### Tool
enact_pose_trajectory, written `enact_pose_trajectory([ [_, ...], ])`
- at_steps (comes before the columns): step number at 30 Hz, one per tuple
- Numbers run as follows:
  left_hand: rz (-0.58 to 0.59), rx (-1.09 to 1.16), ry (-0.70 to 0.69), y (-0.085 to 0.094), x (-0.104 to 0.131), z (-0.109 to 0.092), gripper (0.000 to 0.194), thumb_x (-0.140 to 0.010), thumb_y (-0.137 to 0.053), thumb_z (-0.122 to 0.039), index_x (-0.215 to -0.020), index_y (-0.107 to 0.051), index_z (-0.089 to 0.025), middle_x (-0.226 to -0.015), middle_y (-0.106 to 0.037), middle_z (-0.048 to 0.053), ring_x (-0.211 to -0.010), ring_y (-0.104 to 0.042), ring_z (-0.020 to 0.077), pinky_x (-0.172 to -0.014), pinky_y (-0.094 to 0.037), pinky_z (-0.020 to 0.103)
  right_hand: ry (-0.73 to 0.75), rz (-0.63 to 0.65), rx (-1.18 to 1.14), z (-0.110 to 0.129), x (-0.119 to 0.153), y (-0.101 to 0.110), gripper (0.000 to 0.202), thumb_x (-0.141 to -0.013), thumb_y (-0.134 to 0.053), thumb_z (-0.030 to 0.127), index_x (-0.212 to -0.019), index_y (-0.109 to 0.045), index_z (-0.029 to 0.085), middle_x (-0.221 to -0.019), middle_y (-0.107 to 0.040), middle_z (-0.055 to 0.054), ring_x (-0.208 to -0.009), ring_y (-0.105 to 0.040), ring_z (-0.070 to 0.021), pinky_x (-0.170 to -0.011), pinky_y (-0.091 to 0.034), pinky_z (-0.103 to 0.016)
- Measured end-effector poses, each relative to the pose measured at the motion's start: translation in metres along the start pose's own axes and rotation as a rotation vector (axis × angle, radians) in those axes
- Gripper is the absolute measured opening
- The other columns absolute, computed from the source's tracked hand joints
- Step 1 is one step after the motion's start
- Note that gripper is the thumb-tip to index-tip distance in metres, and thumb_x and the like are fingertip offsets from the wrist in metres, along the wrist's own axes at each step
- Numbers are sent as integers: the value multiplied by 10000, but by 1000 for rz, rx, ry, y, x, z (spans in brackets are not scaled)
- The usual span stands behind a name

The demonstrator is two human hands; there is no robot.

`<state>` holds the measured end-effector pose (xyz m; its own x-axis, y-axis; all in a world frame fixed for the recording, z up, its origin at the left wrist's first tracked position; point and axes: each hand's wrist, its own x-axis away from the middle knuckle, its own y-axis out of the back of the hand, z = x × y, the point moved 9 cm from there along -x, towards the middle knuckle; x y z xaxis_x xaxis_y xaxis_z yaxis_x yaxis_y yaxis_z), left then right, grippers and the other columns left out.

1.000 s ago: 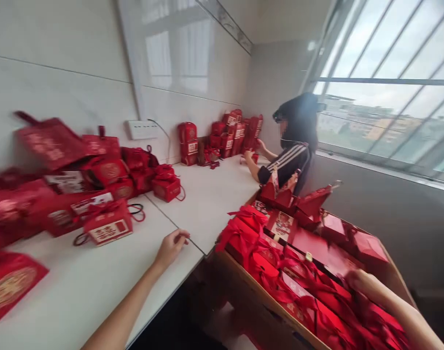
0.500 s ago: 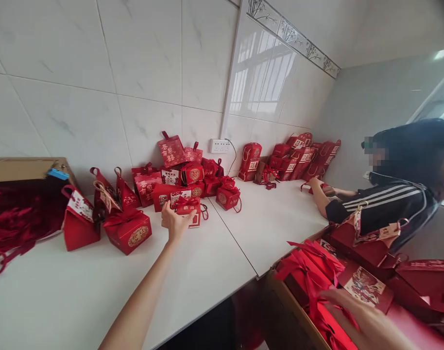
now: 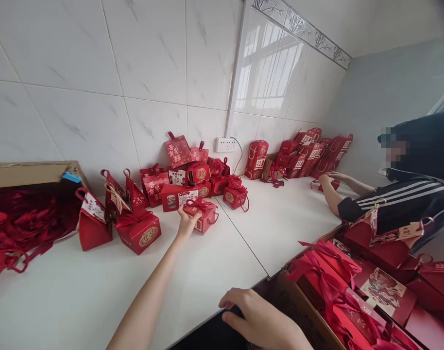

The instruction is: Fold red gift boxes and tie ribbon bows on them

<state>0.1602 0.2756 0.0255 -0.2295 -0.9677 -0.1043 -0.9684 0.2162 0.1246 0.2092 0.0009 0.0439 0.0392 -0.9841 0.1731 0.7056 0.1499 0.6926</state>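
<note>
My left hand (image 3: 188, 222) reaches across the white table and grips a small red gift box (image 3: 206, 219) with a ribbon on top and a cord loop at its side. Just behind it lies a long red box (image 3: 173, 197); to its left stands a red box with a round gold emblem (image 3: 144, 236). My right hand (image 3: 256, 316) hovers by the table's front edge, fingers bent and apart, holding nothing. Right of that hand, a cardboard carton (image 3: 298, 304) holds several red boxes with ribbon bows (image 3: 322, 277).
Red boxes (image 3: 156, 187) are stacked against the tiled wall, and tall ones (image 3: 256, 159) stand farther right. A carton (image 3: 36, 171) with red contents sits at the left. A power strip (image 3: 225, 144) is on the wall. Another person's hands (image 3: 327, 181) work at the far right.
My right hand has moved left from over the carton of boxes to the table edge. The gift box in my left hand is turned, showing its side. The view has shifted slightly.
</note>
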Motion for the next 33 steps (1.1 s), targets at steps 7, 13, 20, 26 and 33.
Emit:
enact_pose_trajectory([
  [7, 495, 54, 69, -35, 10, 6, 400, -561, -571, -248, -947, -655, -187, -1013, -710, 96, -1067, -611, 308, -949, -457, 445, -97, -285, -126, -44, 4, 51, 281, -889, -436, 348, -880, -652, 168, -790, -689, -54, -732, -632, -169, -688, -480, -272],
  [13, 328, 24, 73, -52, 49, -4, 551, -795, -470, -475, -1259, -437, -181, -1452, -382, 156, -1368, -333, 279, -1117, -266, 467, -187, -782, -403, -111, -6, 98, 475, -821, -439, 612, -917, -583, 170, -982, -638, -124, -878, -615, -236, -681, -528, -348],
  [20, 316, -159, 0, -52, 97, -7, 846, -647, -675, -473, -1347, -319, -157, -1433, -317, 193, -1381, -274, 332, -1112, -274, 518, -138, -723, -708, -119, -46, 81, 636, -827, -385, 670, -1222, -447, 174, -1357, -464, -166, -1228, -489, -241, -937, -475, -369],
  [26, 706, 78, 79, -76, 76, -12, 648, -703, -587, -421, -1300, -492, -189, -1282, -569, 125, -1198, -532, 291, -990, -443, 417, -139, -646, -612, -83, -19, 51, 596, -882, -396, 601, -1324, -341, 206, -1334, -496, -155, -1219, -502, -248, -941, -456, -414],
  [33, 640, 71, 58, -84, 57, -32, 497, -731, -538, -482, -1103, -617, -161, -1246, -619, 131, -1208, -533, 288, -1033, -397, 419, -231, -708, -636, -102, 3, 61, 544, -880, -307, 657, -930, -551, 173, -755, -640, -55, -663, -619, -178, -613, -470, -298],
])
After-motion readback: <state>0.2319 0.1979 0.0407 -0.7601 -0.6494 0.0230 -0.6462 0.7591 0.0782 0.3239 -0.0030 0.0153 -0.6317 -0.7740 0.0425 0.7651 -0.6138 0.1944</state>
